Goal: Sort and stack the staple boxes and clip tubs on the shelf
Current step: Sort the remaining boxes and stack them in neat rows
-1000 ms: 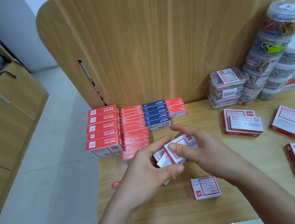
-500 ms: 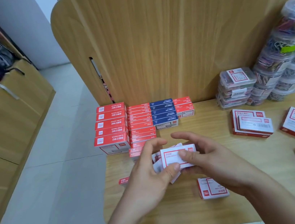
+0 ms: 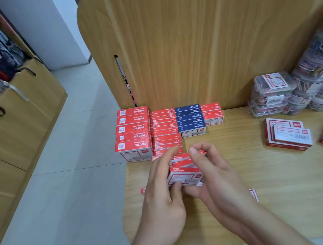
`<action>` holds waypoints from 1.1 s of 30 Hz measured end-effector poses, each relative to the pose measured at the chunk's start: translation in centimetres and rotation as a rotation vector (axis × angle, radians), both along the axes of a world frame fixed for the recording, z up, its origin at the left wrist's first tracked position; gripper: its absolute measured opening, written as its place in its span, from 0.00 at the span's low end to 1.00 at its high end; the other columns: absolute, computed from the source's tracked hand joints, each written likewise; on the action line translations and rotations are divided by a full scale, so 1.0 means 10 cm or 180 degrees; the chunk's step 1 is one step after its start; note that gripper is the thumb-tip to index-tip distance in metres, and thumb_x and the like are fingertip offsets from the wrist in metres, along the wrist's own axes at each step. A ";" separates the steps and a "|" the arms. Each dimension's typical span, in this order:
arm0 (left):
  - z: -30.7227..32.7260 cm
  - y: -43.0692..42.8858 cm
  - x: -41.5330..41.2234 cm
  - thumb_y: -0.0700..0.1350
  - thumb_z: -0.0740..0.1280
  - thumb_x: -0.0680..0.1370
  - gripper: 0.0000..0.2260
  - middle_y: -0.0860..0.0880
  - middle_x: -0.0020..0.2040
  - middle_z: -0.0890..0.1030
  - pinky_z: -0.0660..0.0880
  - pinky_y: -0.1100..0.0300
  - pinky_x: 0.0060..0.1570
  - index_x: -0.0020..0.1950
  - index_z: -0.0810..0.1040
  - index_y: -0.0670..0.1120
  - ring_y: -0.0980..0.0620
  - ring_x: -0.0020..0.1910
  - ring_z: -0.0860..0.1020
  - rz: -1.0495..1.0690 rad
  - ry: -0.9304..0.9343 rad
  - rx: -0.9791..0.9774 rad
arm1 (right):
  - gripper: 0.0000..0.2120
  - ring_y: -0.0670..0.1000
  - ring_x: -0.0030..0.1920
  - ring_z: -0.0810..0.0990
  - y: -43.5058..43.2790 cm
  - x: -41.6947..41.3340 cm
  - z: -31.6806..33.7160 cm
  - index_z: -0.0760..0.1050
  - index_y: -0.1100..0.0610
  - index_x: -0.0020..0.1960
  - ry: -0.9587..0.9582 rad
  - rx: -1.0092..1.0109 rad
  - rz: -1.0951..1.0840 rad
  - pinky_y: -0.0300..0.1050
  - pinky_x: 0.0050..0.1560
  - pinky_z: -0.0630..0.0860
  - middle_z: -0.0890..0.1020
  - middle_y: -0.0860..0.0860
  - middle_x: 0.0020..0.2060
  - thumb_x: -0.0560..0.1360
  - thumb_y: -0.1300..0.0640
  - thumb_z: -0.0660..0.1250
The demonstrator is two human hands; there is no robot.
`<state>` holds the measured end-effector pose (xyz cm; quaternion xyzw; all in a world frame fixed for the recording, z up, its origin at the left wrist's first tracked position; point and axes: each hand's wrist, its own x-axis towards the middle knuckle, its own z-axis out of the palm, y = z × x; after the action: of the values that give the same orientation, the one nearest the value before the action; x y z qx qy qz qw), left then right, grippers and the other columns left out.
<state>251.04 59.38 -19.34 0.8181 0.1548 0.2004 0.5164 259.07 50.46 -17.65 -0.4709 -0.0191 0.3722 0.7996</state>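
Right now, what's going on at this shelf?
A person holds a small bundle of staple boxes just above the shelf, pinched between the left grip and the right grip. Behind it, red stacks and a blue stack stand against the back panel. Clip tubs are piled at the right, and several larger flat boxes lie loose on the shelf, not yet stacked.

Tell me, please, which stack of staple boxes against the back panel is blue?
The third stack from the left: it alone is blue, not red.
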 end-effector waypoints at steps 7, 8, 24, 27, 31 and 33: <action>0.06 0.15 -0.15 0.28 0.60 0.72 0.32 0.62 0.64 0.72 0.70 0.66 0.61 0.68 0.70 0.59 0.55 0.67 0.71 -0.0038 -0.0398 0.0469 | 0.11 0.53 0.46 0.83 0.03 -0.08 -0.05 0.76 0.63 0.57 0.0209 0.0003 0.0169 0.45 0.43 0.80 0.83 0.60 0.49 0.77 0.59 0.63; 0.05 0.18 -0.17 0.30 0.60 0.73 0.31 0.62 0.65 0.71 0.70 0.65 0.62 0.68 0.69 0.60 0.55 0.68 0.70 -0.0040 -0.0339 0.0366 | 0.12 0.54 0.48 0.83 0.04 -0.08 -0.04 0.77 0.62 0.57 0.0195 -0.0066 0.0232 0.45 0.44 0.81 0.84 0.60 0.50 0.77 0.58 0.63; 0.07 0.75 -0.33 0.31 0.73 0.70 0.24 0.55 0.49 0.83 0.78 0.57 0.48 0.49 0.77 0.61 0.54 0.49 0.82 0.0569 0.0131 -0.0794 | 0.22 0.48 0.59 0.67 -0.23 0.33 -0.25 0.71 0.42 0.63 -0.4218 -0.3512 0.1533 0.40 0.58 0.66 0.72 0.40 0.59 0.70 0.45 0.69; 0.05 0.73 -0.26 0.29 0.73 0.69 0.22 0.53 0.49 0.83 0.77 0.62 0.46 0.51 0.78 0.55 0.55 0.49 0.82 0.0231 0.0237 -0.0899 | 0.19 0.50 0.58 0.69 -0.22 0.31 -0.35 0.74 0.44 0.61 -0.4325 -0.3655 0.1594 0.47 0.58 0.71 0.73 0.42 0.60 0.70 0.47 0.68; 0.01 0.68 -0.13 0.25 0.70 0.70 0.20 0.53 0.47 0.83 0.75 0.70 0.42 0.54 0.77 0.46 0.60 0.46 0.82 0.0011 0.0359 -0.1027 | 0.15 0.50 0.59 0.69 -0.26 0.33 -0.34 0.75 0.45 0.58 -0.4466 -0.3970 0.1362 0.50 0.55 0.72 0.74 0.43 0.58 0.71 0.50 0.67; -0.03 0.70 -0.11 0.26 0.71 0.70 0.20 0.53 0.47 0.83 0.76 0.68 0.42 0.53 0.77 0.48 0.59 0.47 0.82 0.0022 0.0356 -0.1034 | 0.17 0.50 0.58 0.70 -0.25 0.31 -0.31 0.74 0.45 0.59 -0.4498 -0.3548 0.1036 0.45 0.55 0.70 0.74 0.44 0.57 0.71 0.52 0.70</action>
<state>249.97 66.34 -19.60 0.7332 0.2165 0.1286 0.6316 262.16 47.92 -20.76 -0.8986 -0.3877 0.0608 0.1963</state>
